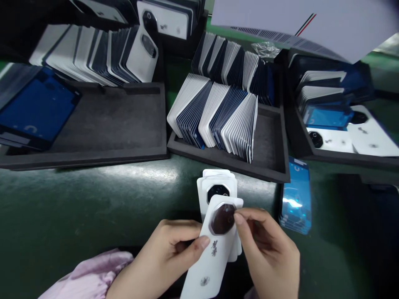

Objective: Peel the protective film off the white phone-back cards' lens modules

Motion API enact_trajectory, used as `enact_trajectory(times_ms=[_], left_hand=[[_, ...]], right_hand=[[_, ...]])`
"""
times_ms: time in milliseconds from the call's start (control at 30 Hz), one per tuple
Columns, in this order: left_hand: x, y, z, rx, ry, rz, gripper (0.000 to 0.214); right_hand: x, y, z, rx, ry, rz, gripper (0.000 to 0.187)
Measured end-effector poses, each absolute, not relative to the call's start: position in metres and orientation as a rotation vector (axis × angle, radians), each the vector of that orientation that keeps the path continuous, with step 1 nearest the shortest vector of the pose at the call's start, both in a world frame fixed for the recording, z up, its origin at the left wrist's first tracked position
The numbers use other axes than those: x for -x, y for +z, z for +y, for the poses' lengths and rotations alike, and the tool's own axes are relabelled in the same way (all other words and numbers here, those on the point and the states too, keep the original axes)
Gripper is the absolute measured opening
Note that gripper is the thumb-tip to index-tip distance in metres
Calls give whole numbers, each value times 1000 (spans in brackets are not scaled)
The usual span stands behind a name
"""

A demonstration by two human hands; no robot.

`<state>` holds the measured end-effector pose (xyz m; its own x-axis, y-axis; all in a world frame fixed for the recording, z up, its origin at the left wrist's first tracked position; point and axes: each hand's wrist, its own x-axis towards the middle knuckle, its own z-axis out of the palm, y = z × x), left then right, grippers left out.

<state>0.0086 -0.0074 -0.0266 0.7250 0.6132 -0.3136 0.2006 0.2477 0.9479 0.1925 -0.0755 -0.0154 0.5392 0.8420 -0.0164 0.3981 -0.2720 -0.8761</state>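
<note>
Dark green covered the worktop (pixel 93 199), its sheen broken by a pale glare in front of the trays. Along its far side stood a left tray (pixel 124 120), a middle tray (pixel 264 174) and a right tray (pixel 358 158), all black and holding rows of thin white and dark blue panels. Behind them a large white sheet (pixel 268 16) slanted into view, and a short stack of glossy blue panels (pixel 296 199) lay near the right tray.

Slanting green and red lines marked the sheet, above dark stripes like a barcode; no brand could be made out. Those blue panels bore a pale curved mark, something like a C.

Nearest the wearer, a white panel (pixel 202 265) was held tilted, overlapping a small pile of white panels (pixel 216 173). It carried a dark octagon, small black characters too blurred to read, and a round grey emblem. The left hand (pixel 174 249) grasped its left edge, while the right hand (pixel 268 245) pinched its upper right edge beside the octagon.
</note>
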Motion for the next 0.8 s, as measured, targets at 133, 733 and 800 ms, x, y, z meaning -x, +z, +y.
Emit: enact_trajectory(times_ms=[133, 733, 800], left_hand=[[-9, -26, -7, -1316, 355, 795, 43], [-14, -49, -27, -1272, 491, 1044, 64], [-22, -57, -39, -1292, 539, 1059, 68]], right_hand=[[-194, -21, -75, 2008, 469, -1044, 15], [-181, -67, -81, 1931, 812, -1202, 78], [-183, -66, -81, 1836, 975, -1006, 79]])
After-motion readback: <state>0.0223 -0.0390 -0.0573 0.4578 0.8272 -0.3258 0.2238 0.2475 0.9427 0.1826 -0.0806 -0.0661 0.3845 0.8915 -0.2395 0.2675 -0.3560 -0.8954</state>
